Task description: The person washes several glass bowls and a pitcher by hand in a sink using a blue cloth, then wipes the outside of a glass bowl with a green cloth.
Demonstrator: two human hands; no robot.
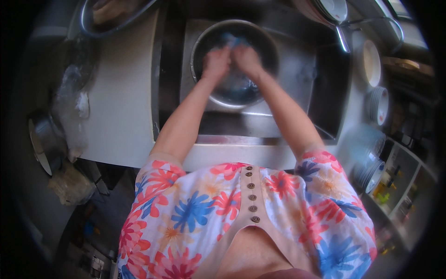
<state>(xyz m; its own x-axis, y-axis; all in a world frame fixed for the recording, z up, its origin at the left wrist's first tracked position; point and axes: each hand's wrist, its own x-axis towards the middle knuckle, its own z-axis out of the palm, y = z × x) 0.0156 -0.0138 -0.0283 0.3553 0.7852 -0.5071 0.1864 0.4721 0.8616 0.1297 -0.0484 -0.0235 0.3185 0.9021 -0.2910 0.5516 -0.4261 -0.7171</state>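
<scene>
Both of my hands are inside a round metal basin [238, 105] that sits in a stainless steel sink [296, 62]. My left hand [217, 62] and my right hand [245, 60] are close together with curled fingers. Between and beyond the fingers is a soft-looking bluish cloth [232, 40], gripped by both hands; motion blur hides its exact shape. What looks like water with bright reflections fills the lower part of the basin, below my wrists.
On the right counter stand a bowl [372, 63], stacked plates [379, 105] and stacked glass bowls [371, 174]. A faucet [342, 39] is at the upper right. Left are a large metal-rimmed bowl [120, 29], clear plastic bags [71, 101] and a pot [45, 143].
</scene>
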